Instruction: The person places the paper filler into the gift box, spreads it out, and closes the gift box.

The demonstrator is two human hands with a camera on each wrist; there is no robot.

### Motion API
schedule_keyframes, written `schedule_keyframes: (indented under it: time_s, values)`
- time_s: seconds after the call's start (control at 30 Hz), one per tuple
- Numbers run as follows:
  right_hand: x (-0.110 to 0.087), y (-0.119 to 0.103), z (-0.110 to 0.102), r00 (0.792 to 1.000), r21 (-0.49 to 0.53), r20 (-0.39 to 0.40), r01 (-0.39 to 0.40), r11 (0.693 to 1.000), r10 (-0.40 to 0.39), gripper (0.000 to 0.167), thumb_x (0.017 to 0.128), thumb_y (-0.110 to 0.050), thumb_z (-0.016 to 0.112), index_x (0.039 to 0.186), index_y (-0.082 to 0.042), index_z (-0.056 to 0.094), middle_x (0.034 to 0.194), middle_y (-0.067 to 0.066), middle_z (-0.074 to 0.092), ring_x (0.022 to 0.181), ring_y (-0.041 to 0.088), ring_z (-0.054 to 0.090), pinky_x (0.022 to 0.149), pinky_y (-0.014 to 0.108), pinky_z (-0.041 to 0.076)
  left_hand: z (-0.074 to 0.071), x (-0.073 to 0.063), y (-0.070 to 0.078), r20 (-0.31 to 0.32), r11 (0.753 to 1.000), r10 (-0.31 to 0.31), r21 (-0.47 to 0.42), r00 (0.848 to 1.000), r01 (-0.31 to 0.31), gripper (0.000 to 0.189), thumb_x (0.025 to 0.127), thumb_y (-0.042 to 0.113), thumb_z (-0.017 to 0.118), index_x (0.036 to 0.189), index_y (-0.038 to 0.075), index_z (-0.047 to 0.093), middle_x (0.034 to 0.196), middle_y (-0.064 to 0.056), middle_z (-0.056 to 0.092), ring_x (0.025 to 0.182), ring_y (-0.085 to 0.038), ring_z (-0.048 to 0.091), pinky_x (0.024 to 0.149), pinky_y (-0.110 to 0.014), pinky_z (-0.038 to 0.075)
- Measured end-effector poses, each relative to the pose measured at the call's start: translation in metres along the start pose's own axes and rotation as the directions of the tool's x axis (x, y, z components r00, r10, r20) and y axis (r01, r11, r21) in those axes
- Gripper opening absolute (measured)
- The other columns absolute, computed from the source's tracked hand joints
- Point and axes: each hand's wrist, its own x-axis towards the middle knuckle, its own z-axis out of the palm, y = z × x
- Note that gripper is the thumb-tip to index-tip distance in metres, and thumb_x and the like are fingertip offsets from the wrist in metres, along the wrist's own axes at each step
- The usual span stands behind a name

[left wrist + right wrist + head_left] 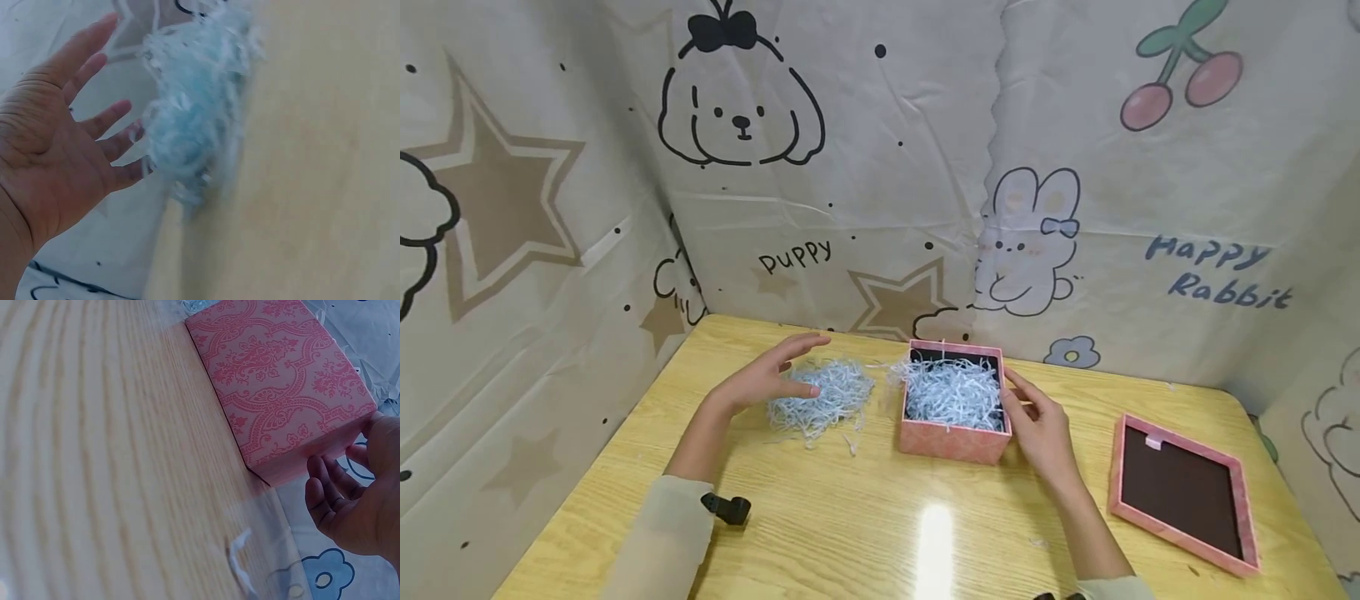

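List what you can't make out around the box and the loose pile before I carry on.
- Floor of the pink box: head view, covered by blue shreds.
- Outer top of the lid: head view, turned face down.
- Single strands of the loose pile: left wrist view, blurred.
- Rest of the right hand: right wrist view, cut by the right edge.

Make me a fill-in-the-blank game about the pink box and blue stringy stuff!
The open pink patterned box holding pale blue shreds is touched by the person's ____ hand.
The loose pale blue shredded heap on the yellow wooden table is nearest the ____ hand.
The dark blue writing beside the rabbit drawing reads Happy ____.

Missing words: right; left; Rabbit.
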Motion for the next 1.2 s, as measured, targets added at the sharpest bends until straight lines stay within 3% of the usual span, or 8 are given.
schedule_keyframes:
  time_s: [0.17, 0.3, 0.53, 0.7, 0.83, 0.97, 1.07, 1.2]
  values:
    - [0.001, -0.002, -0.001, 1.0, 0.0, -0.002, -0.007, 1.0, 0.007, 0.048, 0.109, -0.043, 0.058, 0.154, -0.024, 0.058, 0.126, 0.014, 0.068, 0.096, 0.023, 0.061, 0.076, 0.02, 0.049, 0.011, 0.0, -0.017, -0.004, 0.999, -0.014, 0.052, 1.0, 0.014, 0.097, 0.093, 0.023, 0.084, 0.17, 0.023, 0.025, 0.177, -0.013, -0.003, 0.161, -0.045, 0.002, 0.119, -0.078, 0.015]
    - [-0.002, 0.0, -0.003, 1.0, 0.005, -0.001, -0.026, 1.0, 0.026, 0.048, 0.109, -0.042, 0.058, 0.154, -0.024, 0.058, 0.126, 0.014, 0.068, 0.096, 0.023, 0.062, 0.076, 0.02, 0.049, 0.026, 0.008, -0.02, 0.033, 0.994, -0.027, 0.11, 0.999, 0.023, 0.105, 0.09, 0.026, 0.087, 0.17, 0.028, 0.02, 0.177, -0.013, -0.01, 0.161, -0.044, -0.005, 0.119, -0.077, 0.019]
    - [-0.004, 0.001, -0.001, 1.0, 0.014, 0.012, -0.025, 1.0, 0.025, 0.049, 0.109, -0.045, 0.057, 0.154, -0.026, 0.057, 0.127, 0.013, 0.068, 0.1, 0.024, 0.062, 0.078, 0.02, 0.05, 0.046, 0.019, -0.014, 0.099, 0.989, -0.046, 0.147, 0.994, 0.031, 0.11, 0.085, 0.027, 0.092, 0.17, 0.021, 0.023, 0.176, -0.02, -0.006, 0.16, -0.049, 0.002, 0.119, -0.077, 0.021]
    - [-0.002, -0.001, 0.0, 0.999, 0.018, 0.014, -0.031, 0.999, 0.031, 0.049, 0.109, -0.046, 0.057, 0.154, -0.027, 0.057, 0.129, 0.013, 0.067, 0.102, 0.025, 0.06, 0.08, 0.02, 0.049, 0.049, 0.021, -0.011, 0.111, 0.97, -0.03, 0.243, 0.993, 0.002, 0.101, 0.086, 0.025, 0.091, 0.168, 0.017, 0.031, 0.174, -0.024, 0.01, 0.158, -0.05, 0.014, 0.119, -0.078, 0.017]
    - [-0.001, -0.003, 0.0, 0.999, 0.009, 0.02, -0.037, 0.999, 0.037, 0.05, 0.109, -0.046, 0.057, 0.155, -0.028, 0.056, 0.13, 0.013, 0.066, 0.102, 0.025, 0.06, 0.081, 0.021, 0.049, 0.048, 0.019, -0.011, 0.053, 0.957, -0.032, 0.29, 0.998, 0.015, 0.08, 0.09, 0.017, 0.087, 0.159, 0.013, 0.048, 0.164, -0.021, 0.04, 0.151, -0.045, 0.037, 0.118, -0.067, 0.035]
    - [-0.001, -0.004, 0.0, 0.999, 0.008, 0.018, -0.031, 0.999, 0.031, 0.049, 0.109, -0.044, 0.057, 0.155, -0.026, 0.056, 0.129, 0.014, 0.067, 0.101, 0.025, 0.06, 0.08, 0.021, 0.049, 0.046, 0.017, -0.013, -0.079, 0.957, -0.035, 0.284, 0.996, 0.056, 0.049, 0.09, 0.008, 0.084, 0.136, 0.005, 0.067, 0.138, -0.017, 0.066, 0.127, -0.039, 0.061, 0.105, -0.055, 0.052]
    - [-0.001, -0.004, 0.0, 1.0, 0.01, 0.013, -0.02, 1.0, 0.02, 0.048, 0.109, -0.042, 0.058, 0.154, -0.025, 0.057, 0.127, 0.015, 0.067, 0.099, 0.024, 0.061, 0.078, 0.02, 0.049, 0.043, 0.016, -0.014, -0.161, 0.957, -0.044, 0.276, 0.986, 0.088, 0.033, 0.09, 0.005, 0.083, 0.121, 0.003, 0.073, 0.124, -0.016, 0.073, 0.117, -0.036, 0.067, 0.103, -0.053, 0.054]
    - [-0.001, -0.002, 0.0, 1.0, 0.016, 0.007, -0.01, 1.0, 0.01, 0.047, 0.109, -0.04, 0.059, 0.154, -0.024, 0.058, 0.125, 0.015, 0.068, 0.096, 0.023, 0.062, 0.076, 0.02, 0.049, 0.038, 0.015, -0.01, -0.204, 0.959, -0.055, 0.262, 0.977, 0.109, 0.024, 0.091, 0.003, 0.08, 0.115, 0.006, 0.074, 0.121, -0.013, 0.074, 0.113, -0.033, 0.068, 0.1, -0.052, 0.055]
